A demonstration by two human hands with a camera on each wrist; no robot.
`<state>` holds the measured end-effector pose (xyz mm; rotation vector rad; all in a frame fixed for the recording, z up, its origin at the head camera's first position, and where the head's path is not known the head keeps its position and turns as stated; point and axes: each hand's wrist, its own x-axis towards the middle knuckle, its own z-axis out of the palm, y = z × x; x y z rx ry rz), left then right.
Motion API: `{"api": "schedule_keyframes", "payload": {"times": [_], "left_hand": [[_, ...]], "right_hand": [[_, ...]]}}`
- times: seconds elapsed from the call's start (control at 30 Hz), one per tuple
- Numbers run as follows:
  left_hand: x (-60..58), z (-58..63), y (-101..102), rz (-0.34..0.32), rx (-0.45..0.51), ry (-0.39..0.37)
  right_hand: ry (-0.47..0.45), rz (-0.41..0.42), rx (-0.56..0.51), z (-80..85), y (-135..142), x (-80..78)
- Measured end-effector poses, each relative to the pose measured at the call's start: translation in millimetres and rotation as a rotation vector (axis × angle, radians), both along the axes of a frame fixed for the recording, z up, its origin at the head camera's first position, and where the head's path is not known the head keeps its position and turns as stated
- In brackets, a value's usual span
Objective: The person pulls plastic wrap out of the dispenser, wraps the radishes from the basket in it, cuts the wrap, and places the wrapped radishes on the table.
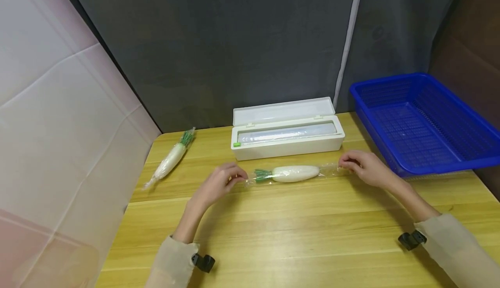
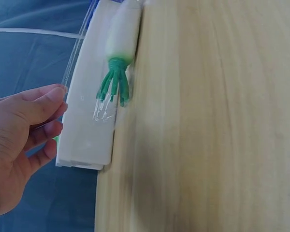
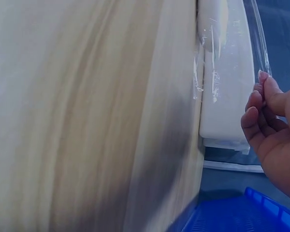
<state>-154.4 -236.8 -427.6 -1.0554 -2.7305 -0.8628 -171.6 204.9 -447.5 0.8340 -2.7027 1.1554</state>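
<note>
A white radish [image 1: 295, 173] with green cut stems lies across the front of a white film box, stems toward the left. Clear plastic film [image 1: 330, 170] runs under and around it and past both its ends. My left hand [image 1: 220, 184] pinches the film at the stem end between thumb and forefinger. At the other end my right hand [image 1: 367, 168] pinches the film between thumb and fingertips. Both wrist views show the film stretching away from the fingers, with the radish's stems [image 2: 117, 82] inside the sheet in the left wrist view.
Behind the radish stands the white film box [image 1: 289, 150], its lid raised, with a roll of film [image 1: 287, 133] inside and a green slider [image 1: 237, 144]. Another radish [image 1: 170, 161], wrapped in film, lies at the back left. A blue basket [image 1: 375, 134] is at the right.
</note>
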Motion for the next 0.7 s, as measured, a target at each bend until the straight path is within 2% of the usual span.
{"api": "schedule_keyframes", "payload": {"times": [0.1, 0.3, 0.5, 0.7], "left_hand": [[2.0, -2.0, 0, -0.009, -0.013, -0.007], [4.0, -7.1, 0, -0.018, -0.043, -0.067], [3.1, -11.6, 3, -0.060, -0.054, -0.072], [1.6, -15.2, 4, -0.044, -0.101, -0.098]], "right_hand": [[-0.002, 0.028, 0.005, -2.6, 0, -0.4], [-0.041, 0.049, 0.055, -6.2, 2, -1.9], [-0.086, 0.066, 0.112, -11.9, 4, -4.5], [-0.092, 0.092, 0.156, -17.4, 4, -7.7]]}}
